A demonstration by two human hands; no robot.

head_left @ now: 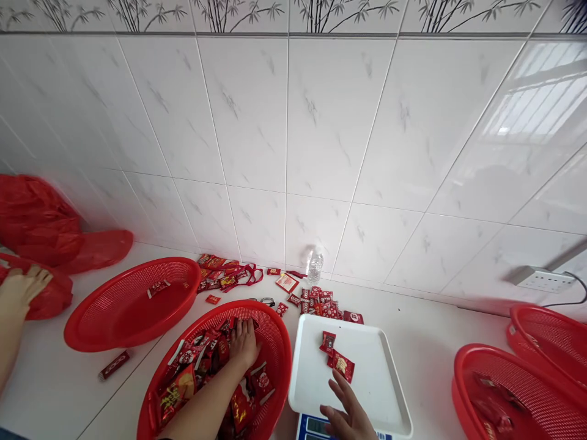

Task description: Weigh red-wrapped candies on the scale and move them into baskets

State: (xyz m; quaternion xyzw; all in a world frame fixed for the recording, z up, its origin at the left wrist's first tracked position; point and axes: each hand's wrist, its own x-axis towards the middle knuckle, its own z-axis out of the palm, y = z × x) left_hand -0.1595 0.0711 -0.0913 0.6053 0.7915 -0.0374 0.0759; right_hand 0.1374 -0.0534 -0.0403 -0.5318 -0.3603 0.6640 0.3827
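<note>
My left hand (244,347) reaches into a red plastic basket (283,342) heaped with small wrapped snacks (208,354). Its fingers are stretched out over the packets near the far side, and I see nothing gripped in them. Over the near edge of a white scale tray (367,354) hovers my right hand (347,410), fingers apart and holding nothing. Just beyond its fingertips, a red snack packet (342,365) and a smaller red packet (328,342) lie on the tray. Part of the scale's blue display panel (314,426) shows under the tray.
Another person's hand (25,287) rests on a red plastic bag (52,293). A second red basket (132,330) holds a packet; a wrapped bar (114,365) lies beside it. Piled packets (318,302) and a clear bottle (315,267) stand by the wall. Red baskets (463,373) are at right.
</note>
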